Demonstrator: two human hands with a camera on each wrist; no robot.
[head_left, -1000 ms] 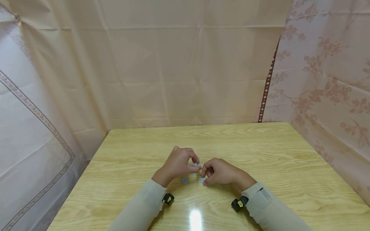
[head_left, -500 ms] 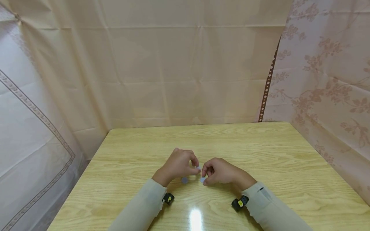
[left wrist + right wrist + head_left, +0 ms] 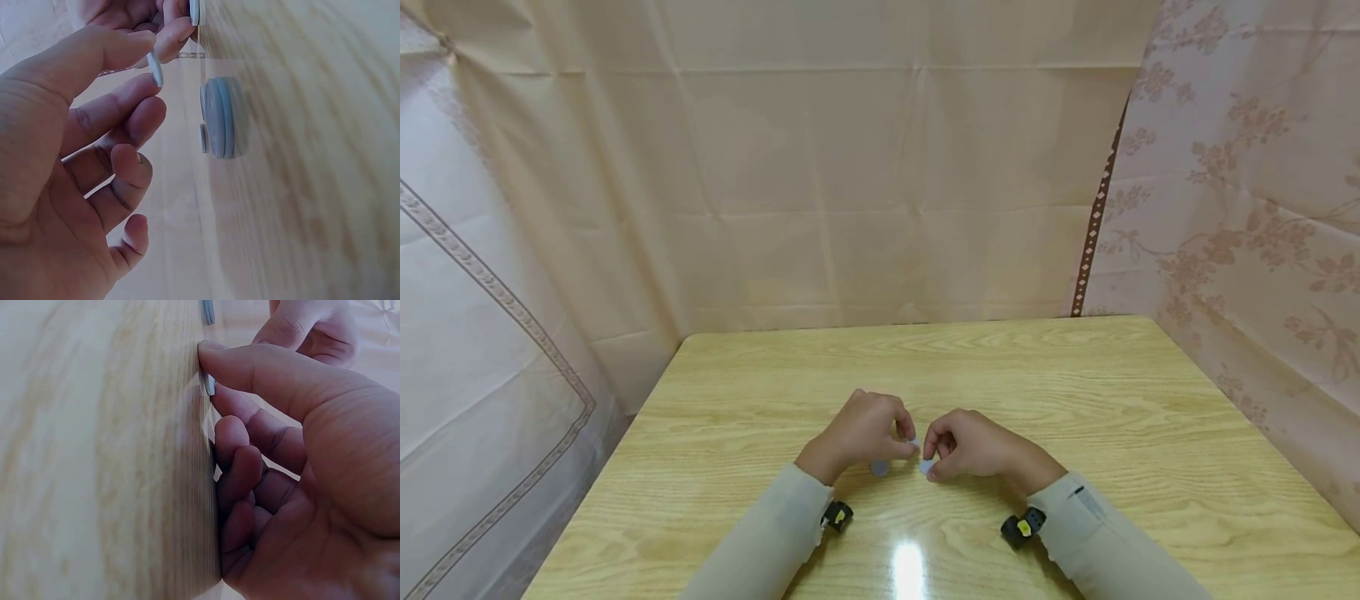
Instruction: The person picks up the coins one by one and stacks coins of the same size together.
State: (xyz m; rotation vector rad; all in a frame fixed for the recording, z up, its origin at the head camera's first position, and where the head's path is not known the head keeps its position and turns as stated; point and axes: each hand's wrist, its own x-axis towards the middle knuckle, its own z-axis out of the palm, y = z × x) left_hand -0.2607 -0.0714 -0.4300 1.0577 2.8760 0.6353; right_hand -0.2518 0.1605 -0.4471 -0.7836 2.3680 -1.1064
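Note:
Between its thumb and index finger, my left hand (image 3: 863, 432) pinches a small pale disc (image 3: 154, 67), held up off the table in the left wrist view. My right hand (image 3: 976, 447) rests low on the table, thumb and index finger pinching a small pale disc (image 3: 209, 384); the left wrist view suggests two lie together there. A flat stack of bluish discs (image 3: 222, 119) lies on the table beside the left hand, seen in the head view as one round disc (image 3: 880, 468). Beyond that stack, another thin disc (image 3: 203, 137) shows edge-on.
The wood-grain table (image 3: 1045, 375) reaches back to a beige cloth hanging (image 3: 880, 192) behind it. Patterned cloth (image 3: 1247, 208) hangs on the right, and a pale cloth with a decorative band (image 3: 482, 283) is on the left.
My left hand has drawn slightly toward me with the pinched disc, nearing the right fingertips. It now partly covers the disc below it. The right hand has stayed in place.

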